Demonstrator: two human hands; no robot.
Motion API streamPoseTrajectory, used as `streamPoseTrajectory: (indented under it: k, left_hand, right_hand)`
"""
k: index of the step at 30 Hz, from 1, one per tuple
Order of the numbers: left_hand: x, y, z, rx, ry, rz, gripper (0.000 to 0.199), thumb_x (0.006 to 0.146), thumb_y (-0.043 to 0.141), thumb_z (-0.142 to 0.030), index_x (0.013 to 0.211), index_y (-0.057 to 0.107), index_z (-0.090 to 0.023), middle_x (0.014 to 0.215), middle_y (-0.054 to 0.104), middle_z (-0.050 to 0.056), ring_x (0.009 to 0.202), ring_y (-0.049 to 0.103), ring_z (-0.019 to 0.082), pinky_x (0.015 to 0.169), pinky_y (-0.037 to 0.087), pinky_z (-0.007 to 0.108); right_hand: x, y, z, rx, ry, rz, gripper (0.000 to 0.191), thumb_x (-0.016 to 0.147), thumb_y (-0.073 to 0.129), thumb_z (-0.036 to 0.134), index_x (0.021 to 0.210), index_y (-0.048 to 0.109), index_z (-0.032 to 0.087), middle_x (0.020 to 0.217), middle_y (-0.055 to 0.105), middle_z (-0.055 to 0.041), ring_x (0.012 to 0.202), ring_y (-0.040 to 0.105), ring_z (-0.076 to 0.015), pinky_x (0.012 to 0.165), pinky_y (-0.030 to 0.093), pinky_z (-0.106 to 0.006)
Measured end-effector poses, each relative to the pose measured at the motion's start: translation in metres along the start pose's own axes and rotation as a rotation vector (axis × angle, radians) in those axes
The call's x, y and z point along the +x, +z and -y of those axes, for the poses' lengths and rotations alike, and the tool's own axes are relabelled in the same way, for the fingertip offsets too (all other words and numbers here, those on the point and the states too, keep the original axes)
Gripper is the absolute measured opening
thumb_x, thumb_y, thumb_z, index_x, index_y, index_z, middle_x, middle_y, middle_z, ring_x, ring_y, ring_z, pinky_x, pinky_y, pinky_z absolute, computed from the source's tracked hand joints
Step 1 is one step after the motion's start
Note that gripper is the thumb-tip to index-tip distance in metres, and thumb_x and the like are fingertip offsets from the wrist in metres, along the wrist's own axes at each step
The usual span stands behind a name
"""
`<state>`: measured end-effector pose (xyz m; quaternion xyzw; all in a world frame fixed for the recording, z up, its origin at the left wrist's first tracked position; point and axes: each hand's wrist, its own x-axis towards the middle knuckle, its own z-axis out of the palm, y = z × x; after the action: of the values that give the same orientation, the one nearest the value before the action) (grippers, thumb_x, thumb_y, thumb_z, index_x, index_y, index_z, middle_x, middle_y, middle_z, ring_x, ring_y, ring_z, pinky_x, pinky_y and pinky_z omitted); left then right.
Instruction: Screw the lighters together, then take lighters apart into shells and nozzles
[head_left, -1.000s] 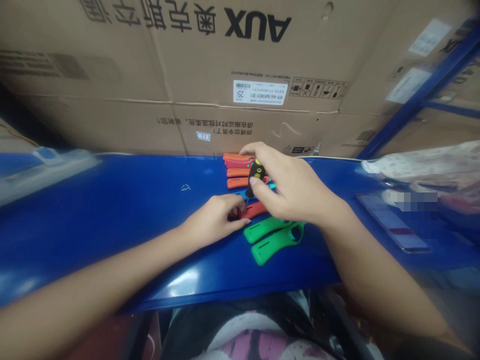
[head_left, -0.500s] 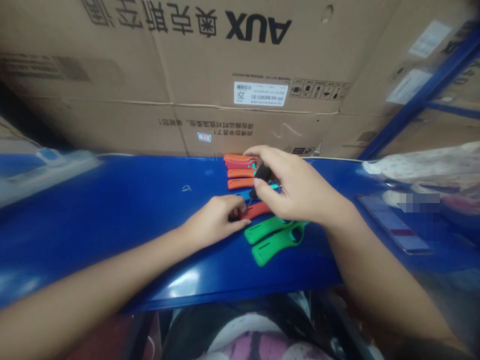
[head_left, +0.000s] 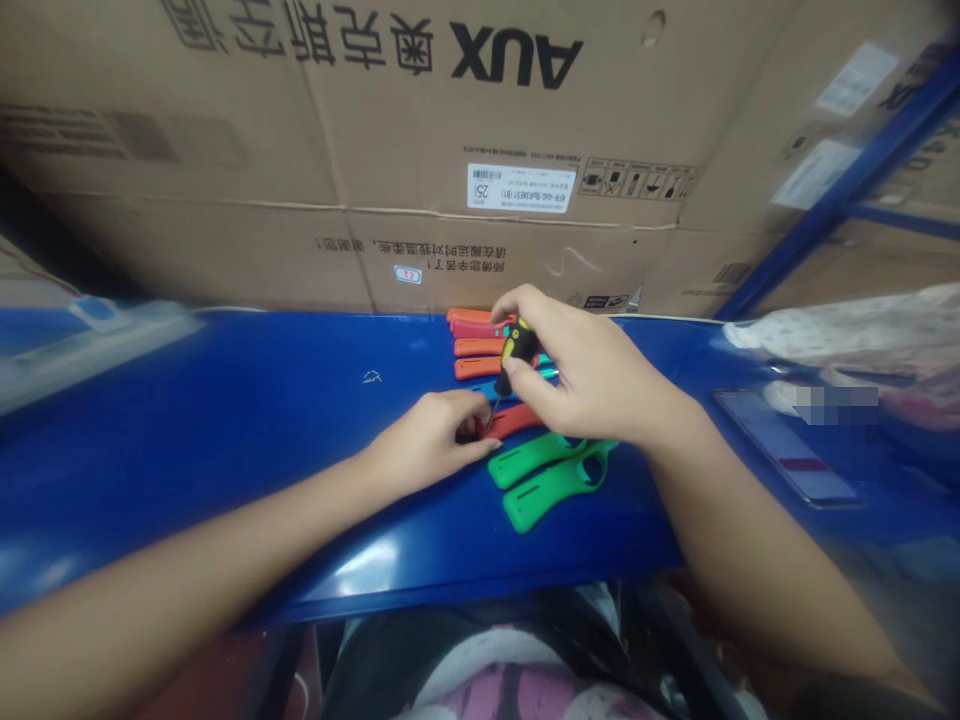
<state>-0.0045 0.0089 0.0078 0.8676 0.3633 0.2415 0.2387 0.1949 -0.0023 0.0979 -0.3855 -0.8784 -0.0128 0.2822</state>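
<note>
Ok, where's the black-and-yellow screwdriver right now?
In the head view, just right of centre: the right hand grips the screwdriver, angled down toward the end of the red piece that the left hand holds.

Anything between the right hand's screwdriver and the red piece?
Nothing visible. The screwdriver in the right hand slants down to the red piece's left end. The left hand holds that end, fingers close beside the shaft; exact tip contact is too small to tell.
</note>
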Motion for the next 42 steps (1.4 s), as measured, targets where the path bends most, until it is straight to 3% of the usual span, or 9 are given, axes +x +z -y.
streamPoseTrajectory:
  k: [3, 7, 11, 16, 23, 31, 37, 42]
  left_hand:
    - [0.0, 0.0, 0.0, 0.006, 0.001, -0.002, 0.014, 0.086, 0.068, -0.029, 0.086, 0.061, -0.017, 0.077, 0.063, -0.001, 0.068, 0.058, 0.013, 0.063, 0.044, 0.025]
    - [-0.001, 0.0, 0.0, -0.001, 0.009, 0.003, 0.013, 0.087, 0.067, -0.03, 0.088, 0.062, -0.017, 0.078, 0.063, 0.0, 0.069, 0.058, 0.014, 0.063, 0.045, 0.025]
    - [0.0, 0.0, 0.0, 0.003, 0.01, -0.001, 0.014, 0.087, 0.068, -0.029, 0.088, 0.062, -0.017, 0.078, 0.064, 0.0, 0.068, 0.058, 0.013, 0.063, 0.045, 0.026]
    - [0.0, 0.0, 0.0, -0.006, 0.012, 0.001, 0.014, 0.087, 0.068, -0.029, 0.088, 0.063, -0.017, 0.077, 0.063, -0.001, 0.067, 0.058, 0.013, 0.062, 0.044, 0.025]
    - [0.0, -0.001, 0.001, -0.038, -0.012, -0.01, 0.015, 0.085, 0.07, -0.03, 0.086, 0.064, -0.017, 0.078, 0.065, 0.0, 0.069, 0.061, 0.013, 0.064, 0.048, 0.024]
    - [0.0, -0.002, 0.006, -0.025, 0.007, 0.0, 0.01, 0.091, 0.056, -0.023, 0.089, 0.065, -0.018, 0.082, 0.07, 0.002, 0.072, 0.066, 0.014, 0.068, 0.05, 0.024]
    - [0.001, -0.007, 0.004, 0.165, 0.094, 0.047, 0.009, 0.095, 0.052, -0.023, 0.096, 0.06, -0.018, 0.089, 0.068, 0.004, 0.079, 0.065, 0.016, 0.071, 0.049, 0.026]
    - [0.002, -0.009, 0.0, 0.454, 0.176, 0.078, 0.023, 0.101, 0.04, -0.028, 0.092, 0.059, -0.018, 0.093, 0.063, 0.007, 0.084, 0.061, 0.02, 0.074, 0.048, 0.031]
  right_hand:
    - [0.0, 0.0, 0.0, -0.032, 0.033, -0.009, 0.02, 0.092, 0.049, 0.034, 0.103, 0.057, 0.02, 0.078, 0.068, -0.0003, 0.064, 0.059, -0.0164, 0.061, 0.036, -0.027]
    - [0.0, 0.0, 0.002, 0.0, 0.021, 0.008, 0.023, 0.091, 0.05, 0.031, 0.11, 0.055, 0.019, 0.091, 0.07, -0.0032, 0.073, 0.062, -0.0175, 0.066, 0.039, -0.027]
    - [0.0, 0.0, 0.004, -0.042, 0.025, -0.001, 0.021, 0.093, 0.05, 0.035, 0.105, 0.057, 0.019, 0.084, 0.07, -0.0025, 0.072, 0.062, -0.0182, 0.063, 0.038, -0.028]
    - [0.0, 0.001, 0.005, -0.036, 0.007, -0.001, 0.024, 0.09, 0.05, 0.031, 0.11, 0.056, 0.018, 0.092, 0.07, -0.0046, 0.076, 0.062, -0.0185, 0.066, 0.038, -0.028]
    - [-0.002, -0.006, -0.001, -0.036, 0.084, -0.174, 0.014, 0.09, 0.049, 0.032, 0.091, 0.058, 0.021, 0.068, 0.062, 0.0013, 0.058, 0.053, -0.0139, 0.057, 0.033, -0.027]
    - [-0.001, -0.004, -0.018, -0.283, 0.117, -0.02, 0.014, 0.082, 0.054, 0.034, 0.085, 0.061, 0.022, 0.061, 0.062, 0.0, 0.056, 0.054, -0.0172, 0.054, 0.024, -0.027]
    - [0.0, -0.001, -0.021, -0.306, 0.122, 0.038, 0.015, 0.081, 0.052, 0.033, 0.083, 0.061, 0.021, 0.066, 0.065, -0.0015, 0.057, 0.054, -0.017, 0.054, 0.023, -0.028]
    - [-0.001, -0.002, -0.021, -0.316, 0.113, 0.041, 0.017, 0.083, 0.051, 0.036, 0.082, 0.06, 0.021, 0.065, 0.065, -0.0017, 0.058, 0.054, -0.0172, 0.054, 0.023, -0.027]
